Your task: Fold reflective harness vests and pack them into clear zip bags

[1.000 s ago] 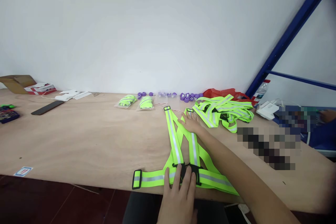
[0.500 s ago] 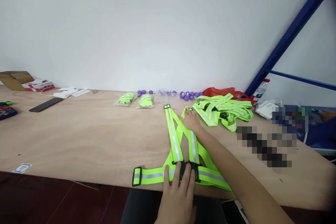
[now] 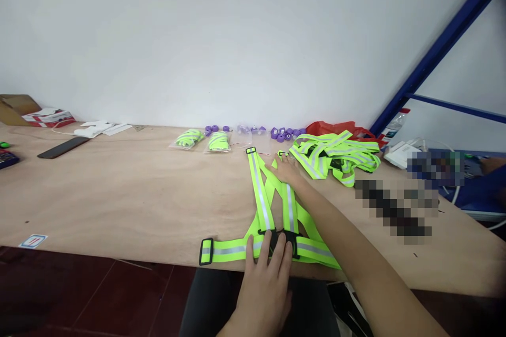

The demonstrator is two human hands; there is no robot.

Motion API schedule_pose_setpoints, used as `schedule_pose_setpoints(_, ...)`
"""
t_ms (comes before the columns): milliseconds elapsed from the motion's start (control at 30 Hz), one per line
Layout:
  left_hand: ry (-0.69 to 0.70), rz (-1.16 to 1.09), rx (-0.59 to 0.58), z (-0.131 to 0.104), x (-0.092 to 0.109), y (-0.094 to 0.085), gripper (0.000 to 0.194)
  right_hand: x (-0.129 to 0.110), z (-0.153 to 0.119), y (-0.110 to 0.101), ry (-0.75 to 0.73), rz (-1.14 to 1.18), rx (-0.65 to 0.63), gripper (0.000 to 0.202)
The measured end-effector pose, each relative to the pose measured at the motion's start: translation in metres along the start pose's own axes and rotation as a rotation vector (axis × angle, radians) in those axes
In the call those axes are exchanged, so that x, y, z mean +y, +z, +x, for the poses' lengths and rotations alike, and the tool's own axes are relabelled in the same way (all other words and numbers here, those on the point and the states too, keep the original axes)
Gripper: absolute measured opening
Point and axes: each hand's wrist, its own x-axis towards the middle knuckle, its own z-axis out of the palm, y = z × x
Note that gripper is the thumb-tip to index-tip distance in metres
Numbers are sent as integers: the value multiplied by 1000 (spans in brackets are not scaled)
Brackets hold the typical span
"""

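Observation:
A neon yellow-green reflective vest point(image 3: 261, 197), made of straps with silver stripes and black buckles, lies spread on the wooden table. My left hand point(image 3: 266, 279) rests flat with fingers outstretched over the black buckle at its waist strap, by the table's front edge. Farther up, my right hand point(image 3: 288, 172) lies with its fingers extended on the right shoulder strap, just below a small black slider. The forearm crosses over the vest's right side and hides part of it. A black slide buckle point(image 3: 206, 251) ends the waist strap on the left.
A heap of similar reflective straps point(image 3: 336, 155) lies to the right, before a red bag point(image 3: 336, 128). Bagged straps point(image 3: 219, 141), purple rolls point(image 3: 288, 134) and clear bags point(image 3: 261, 142) line the back. A dark flat object point(image 3: 63, 148) lies left. A blue metal frame point(image 3: 430, 58) stands right.
The view has tilted slightly, so the table sits higher in the picture. Both hands stay at nearly the same places on the vest, which keeps its shape.

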Motion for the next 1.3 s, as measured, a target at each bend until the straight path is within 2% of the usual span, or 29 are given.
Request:
schedule_pose_setpoints(200,-2,-2,-11,1,0,-3,71,-4,-4,-8,-21,2,15,87)
schedule_pose_setpoints(367,2,-45,-59,-1,0,-6,76,-10,-29,-42,-178,-1,94,73)
schedule_pose_setpoints(433,2,-70,-78,-1,2,-5,79,-9,-53,-57,-300,24,196,69)
schedule_pose_setpoints(533,-7,-122,-66,0,3,-9,84,3,-105,-71,-483,100,373,64)
schedule_pose_setpoints(600,6,-199,-26,-4,-6,-24,81,23,-146,-73,-572,137,454,56)
schedule_pose_setpoints(667,41,-314,53,-15,-28,-46,70,51,-187,-69,-659,162,478,40)
schedule_pose_setpoints(767,-47,-446,283,-45,-78,-75,52,99,-242,-56,-583,238,525,23)
schedule_pose_setpoints(833,-173,-412,280,-67,-112,-81,52,126,-272,-45,-459,294,467,20)
schedule_pose_setpoints(933,-273,-406,176,-89,-145,-72,60,150,-300,-30,-301,394,314,23)
schedule_pose_setpoints(1033,-272,-486,66,-95,-153,-59,48,157,-309,-20,-206,517,219,29)
schedule_pose_setpoints(1133,-289,-553,27,-90,-149,-56,33,159,-307,-15,-160,610,179,35)
schedule_pose_setpoints(1300,-307,-687,-7,-81,-144,-61,38,159,-303,-16,-152,650,170,46)
